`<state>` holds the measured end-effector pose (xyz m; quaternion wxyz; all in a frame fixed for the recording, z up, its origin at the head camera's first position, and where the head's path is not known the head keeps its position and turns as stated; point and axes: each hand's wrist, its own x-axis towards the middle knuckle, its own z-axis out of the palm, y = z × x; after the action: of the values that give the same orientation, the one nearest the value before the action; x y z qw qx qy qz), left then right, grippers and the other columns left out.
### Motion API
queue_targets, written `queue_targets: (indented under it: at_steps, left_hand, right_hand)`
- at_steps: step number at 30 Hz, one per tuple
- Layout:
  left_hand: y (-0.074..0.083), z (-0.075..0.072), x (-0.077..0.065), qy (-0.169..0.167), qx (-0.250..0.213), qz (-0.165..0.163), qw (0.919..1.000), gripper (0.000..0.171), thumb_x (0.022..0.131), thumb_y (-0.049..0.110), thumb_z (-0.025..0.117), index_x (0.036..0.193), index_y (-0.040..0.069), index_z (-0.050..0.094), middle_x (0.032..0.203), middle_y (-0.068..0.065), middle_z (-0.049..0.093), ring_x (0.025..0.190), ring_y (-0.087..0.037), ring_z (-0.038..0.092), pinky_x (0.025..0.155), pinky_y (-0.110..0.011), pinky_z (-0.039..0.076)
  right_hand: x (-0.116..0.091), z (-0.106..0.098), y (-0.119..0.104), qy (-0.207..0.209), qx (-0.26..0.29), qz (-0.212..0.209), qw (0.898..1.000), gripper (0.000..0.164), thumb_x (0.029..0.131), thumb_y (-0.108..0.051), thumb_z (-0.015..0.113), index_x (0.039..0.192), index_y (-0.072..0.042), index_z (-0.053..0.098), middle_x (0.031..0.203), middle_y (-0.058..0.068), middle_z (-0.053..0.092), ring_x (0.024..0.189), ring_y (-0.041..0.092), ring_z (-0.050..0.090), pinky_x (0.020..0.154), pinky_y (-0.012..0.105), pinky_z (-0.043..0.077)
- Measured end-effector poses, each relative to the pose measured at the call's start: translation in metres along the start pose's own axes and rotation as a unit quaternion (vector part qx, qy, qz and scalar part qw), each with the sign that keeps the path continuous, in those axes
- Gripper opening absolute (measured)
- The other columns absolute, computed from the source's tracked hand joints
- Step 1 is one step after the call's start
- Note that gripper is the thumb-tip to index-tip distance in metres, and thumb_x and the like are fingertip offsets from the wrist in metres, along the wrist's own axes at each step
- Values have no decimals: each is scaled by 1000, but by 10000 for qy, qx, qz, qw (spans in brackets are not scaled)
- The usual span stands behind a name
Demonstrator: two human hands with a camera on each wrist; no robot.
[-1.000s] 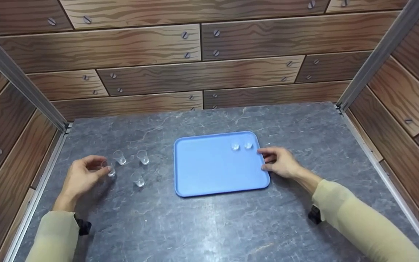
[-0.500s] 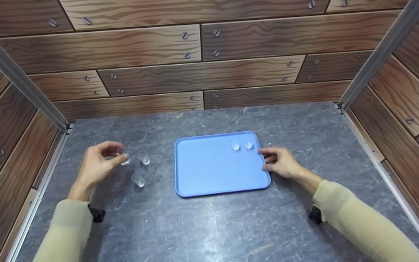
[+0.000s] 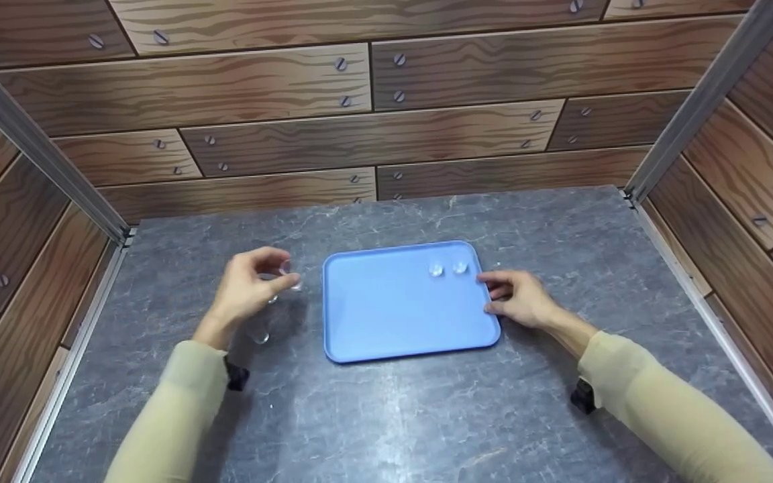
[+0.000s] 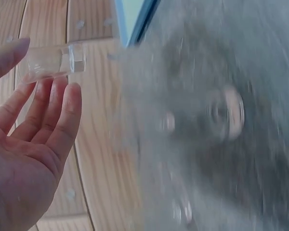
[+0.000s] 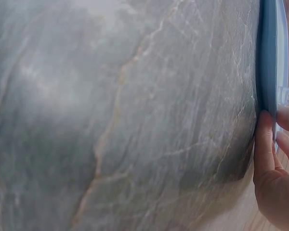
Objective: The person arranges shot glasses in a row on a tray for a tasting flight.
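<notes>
Between the thumb and fingers of my left hand [image 3: 250, 287] is a small clear shot glass [image 4: 50, 62], held above the table just left of the blue tray [image 3: 386, 315]. Below that hand, another shot glass [image 3: 261, 337] stands on the table, and one more [image 3: 272, 300] is mostly hidden behind the hand. My right hand [image 3: 521, 300] grips the tray's right rim, with fingers on both sides of the edge in the right wrist view. Two shot glasses, one [image 3: 435, 270] beside the other [image 3: 460, 267], stand in the tray's far right corner.
The grey marbled table [image 3: 386, 416] runs back to a wood-patterned wall [image 3: 467, 74]. Metal rails rise at both back corners, and similar panels close the left and right sides. The left wrist view is blurred around the table glasses.
My left hand has picked up a shot glass from the left group and carried it rightward toward the tray. The right hand has stayed at the tray's rim.
</notes>
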<state>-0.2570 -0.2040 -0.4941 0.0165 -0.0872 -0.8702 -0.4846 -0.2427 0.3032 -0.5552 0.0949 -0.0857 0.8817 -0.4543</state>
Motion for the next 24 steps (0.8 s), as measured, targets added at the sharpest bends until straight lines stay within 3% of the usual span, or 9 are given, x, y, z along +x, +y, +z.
queue_targets:
  at_steps: [4, 7, 24]
  left_hand:
    - [7, 24, 7, -181, 8, 204, 9996, 35, 92, 13, 90, 123, 1, 81, 116, -23, 83, 103, -29, 81, 95, -35, 66]
    - [14, 40, 12, -338, -24, 281, 9990, 35, 91, 13, 90, 123, 2, 82, 114, -22, 84, 104, -31, 81, 97, -40, 67]
    - [49, 121, 45, -627, 114, 227, 9977, 42, 92, 17, 90, 130, 0, 79, 120, -19, 84, 113, -33, 81, 104, -49, 66]
  right_hand:
    - [0, 0, 0, 4, -9, 11, 10000, 58, 91, 5, 85, 147, 5, 69, 137, 31, 74, 116, 36, 75, 83, 12, 55]
    - [-1, 0, -1, 4, 31, 16, 10000, 58, 91, 5, 85, 147, 6, 69, 137, 32, 73, 116, 37, 75, 82, 12, 56]
    - [-1, 0, -1, -61, 181, 78, 9998, 59, 91, 8, 83, 147, 8, 67, 133, 34, 74, 112, 32, 76, 79, 13, 59]
